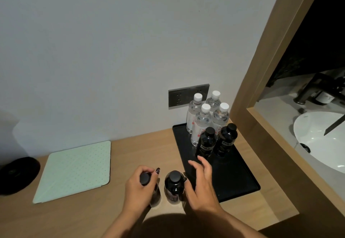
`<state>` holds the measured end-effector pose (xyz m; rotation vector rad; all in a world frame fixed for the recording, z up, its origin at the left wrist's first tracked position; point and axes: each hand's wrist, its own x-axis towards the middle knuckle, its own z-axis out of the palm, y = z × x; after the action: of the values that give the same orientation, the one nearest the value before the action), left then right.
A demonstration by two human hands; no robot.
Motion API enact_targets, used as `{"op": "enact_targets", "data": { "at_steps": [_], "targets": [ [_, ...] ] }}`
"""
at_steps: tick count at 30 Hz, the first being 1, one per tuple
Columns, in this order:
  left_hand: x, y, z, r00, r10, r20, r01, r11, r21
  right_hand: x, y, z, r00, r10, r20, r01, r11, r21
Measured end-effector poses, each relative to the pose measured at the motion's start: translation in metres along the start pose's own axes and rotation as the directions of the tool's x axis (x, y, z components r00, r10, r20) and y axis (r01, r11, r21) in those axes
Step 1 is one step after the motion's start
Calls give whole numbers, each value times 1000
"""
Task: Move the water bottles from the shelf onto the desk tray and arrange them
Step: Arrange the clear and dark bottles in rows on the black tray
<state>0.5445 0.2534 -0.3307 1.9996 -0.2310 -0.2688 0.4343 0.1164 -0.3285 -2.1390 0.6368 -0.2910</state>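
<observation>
A black tray (235, 174) lies on the wooden desk at the right. At its far end stand several clear water bottles (202, 124) with white caps, and in front of them two dark bottles (206, 143) with black caps. Two more dark bottles stand on the desk just left of the tray. My left hand (136, 187) is wrapped around the left one (147, 181). The right one (173, 185) stands free, with my right hand (201, 183) beside it, fingers spread over the tray's near left edge and holding nothing.
A pale green dotted pad (74, 170) lies on the desk to the left, and a round black object (16, 174) sits at the far left. A wall socket plate (179, 98) is behind the bottles. A wooden frame (261, 88) and a white basin (321, 139) are at the right.
</observation>
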Motion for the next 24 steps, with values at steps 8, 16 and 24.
{"op": "enact_targets", "data": {
  "at_steps": [8, 16, 24],
  "targets": [
    [44, 34, -45, 975, -49, -216, 5, 979, -202, -5, -19, -11, 986, -41, -159, 50, 997, 55],
    [61, 147, -78, 984, 178, -2, -153, 839, -521, 6, -81, -31, 962, -195, -192, 239, 940, 243],
    [30, 187, -38, 839, 415, 352, -147, 796, -587, 7, -89, -69, 980, -197, -21, 198, 969, 149]
  ]
}}
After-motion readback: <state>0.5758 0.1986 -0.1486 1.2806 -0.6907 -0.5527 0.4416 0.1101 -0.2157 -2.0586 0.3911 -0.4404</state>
